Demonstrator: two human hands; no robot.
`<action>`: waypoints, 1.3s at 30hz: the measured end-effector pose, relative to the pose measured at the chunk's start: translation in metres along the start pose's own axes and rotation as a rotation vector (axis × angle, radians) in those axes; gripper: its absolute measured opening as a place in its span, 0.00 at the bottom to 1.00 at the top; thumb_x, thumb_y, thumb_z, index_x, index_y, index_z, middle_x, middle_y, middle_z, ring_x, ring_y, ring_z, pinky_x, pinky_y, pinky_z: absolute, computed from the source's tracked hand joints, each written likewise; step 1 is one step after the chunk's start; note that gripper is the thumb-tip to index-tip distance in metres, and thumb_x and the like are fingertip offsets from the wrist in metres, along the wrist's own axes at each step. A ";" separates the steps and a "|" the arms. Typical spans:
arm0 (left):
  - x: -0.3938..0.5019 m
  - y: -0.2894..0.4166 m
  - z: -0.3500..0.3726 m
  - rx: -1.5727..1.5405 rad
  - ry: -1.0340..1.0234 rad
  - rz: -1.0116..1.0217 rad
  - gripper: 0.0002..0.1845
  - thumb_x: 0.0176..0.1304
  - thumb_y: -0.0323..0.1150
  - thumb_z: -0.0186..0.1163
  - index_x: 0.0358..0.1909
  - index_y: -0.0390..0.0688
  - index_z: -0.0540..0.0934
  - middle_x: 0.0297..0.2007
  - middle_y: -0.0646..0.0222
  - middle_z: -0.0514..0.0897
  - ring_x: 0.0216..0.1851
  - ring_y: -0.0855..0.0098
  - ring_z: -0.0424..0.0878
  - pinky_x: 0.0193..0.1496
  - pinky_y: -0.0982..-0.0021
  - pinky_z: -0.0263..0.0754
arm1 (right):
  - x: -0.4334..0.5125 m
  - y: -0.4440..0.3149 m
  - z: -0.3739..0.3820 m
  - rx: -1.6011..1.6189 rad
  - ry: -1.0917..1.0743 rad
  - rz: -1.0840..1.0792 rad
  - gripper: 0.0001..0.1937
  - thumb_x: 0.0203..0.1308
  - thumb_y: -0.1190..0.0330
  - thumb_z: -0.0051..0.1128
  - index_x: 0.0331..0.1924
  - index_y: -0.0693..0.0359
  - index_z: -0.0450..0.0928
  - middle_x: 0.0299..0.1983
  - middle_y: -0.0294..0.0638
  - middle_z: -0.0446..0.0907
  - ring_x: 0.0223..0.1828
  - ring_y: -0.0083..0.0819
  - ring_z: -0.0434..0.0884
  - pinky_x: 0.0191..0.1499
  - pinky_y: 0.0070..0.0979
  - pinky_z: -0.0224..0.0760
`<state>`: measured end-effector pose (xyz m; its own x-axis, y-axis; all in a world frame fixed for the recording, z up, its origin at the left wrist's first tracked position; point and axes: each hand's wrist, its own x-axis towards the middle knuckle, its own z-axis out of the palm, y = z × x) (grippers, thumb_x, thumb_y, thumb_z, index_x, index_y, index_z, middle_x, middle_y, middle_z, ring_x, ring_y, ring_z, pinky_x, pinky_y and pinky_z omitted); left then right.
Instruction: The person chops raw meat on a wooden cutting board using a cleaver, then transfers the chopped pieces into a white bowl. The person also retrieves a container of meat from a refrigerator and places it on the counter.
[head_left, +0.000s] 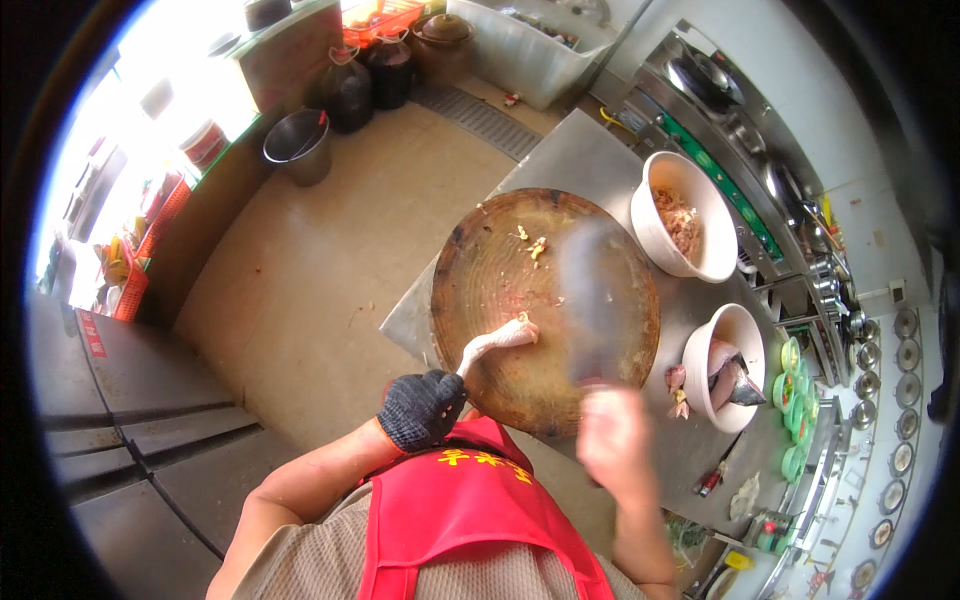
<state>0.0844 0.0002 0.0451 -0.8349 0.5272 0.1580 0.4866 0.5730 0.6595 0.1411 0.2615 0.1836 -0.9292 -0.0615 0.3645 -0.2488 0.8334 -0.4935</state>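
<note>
My left hand (423, 409), in a dark knitted glove, grips the thin end of a pale, skin-on poultry neck or leg piece (496, 340). Its thicker cut end rests on a round wooden chopping block (495, 255). In my bare right hand (613, 442) is the handle of a cleaver (598, 300), blurred by motion. The broad blade is over the right half of the block, to the right of the meat and apart from it. Small yellowish scraps (536, 247) lie toward the block's far side.
The block stands on a steel table (577, 157). To its right are a white bowl of minced meat (679, 225), a white bowl with fish pieces (731, 375), meat scraps (677, 390) and a red-handled tool (709, 480). A black bucket (300, 146) stands on the floor.
</note>
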 end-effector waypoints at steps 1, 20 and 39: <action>0.001 0.000 0.000 -0.008 -0.022 -0.006 0.07 0.61 0.36 0.66 0.35 0.49 0.78 0.27 0.59 0.82 0.25 0.50 0.82 0.27 0.51 0.74 | 0.000 0.007 0.031 0.083 -0.426 0.474 0.10 0.73 0.69 0.50 0.37 0.68 0.68 0.28 0.58 0.80 0.30 0.48 0.85 0.31 0.41 0.75; -0.006 0.005 0.003 0.060 0.006 -0.034 0.07 0.60 0.33 0.67 0.35 0.48 0.78 0.25 0.61 0.82 0.25 0.51 0.82 0.26 0.53 0.73 | -0.039 0.045 0.013 0.146 -0.431 0.589 0.09 0.76 0.70 0.48 0.35 0.61 0.66 0.19 0.34 0.72 0.16 0.20 0.74 0.18 0.24 0.69; -0.004 0.008 -0.001 0.024 -0.008 -0.044 0.07 0.61 0.36 0.66 0.32 0.47 0.78 0.25 0.59 0.81 0.25 0.50 0.82 0.27 0.51 0.74 | -0.004 0.011 -0.040 0.182 -0.276 0.738 0.07 0.72 0.72 0.51 0.38 0.65 0.68 0.22 0.46 0.77 0.23 0.34 0.81 0.27 0.34 0.73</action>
<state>0.0914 0.0014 0.0505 -0.8534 0.5063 0.1236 0.4559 0.6103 0.6478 0.1533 0.2935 0.2083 -0.8994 0.3161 -0.3021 0.4365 0.6110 -0.6603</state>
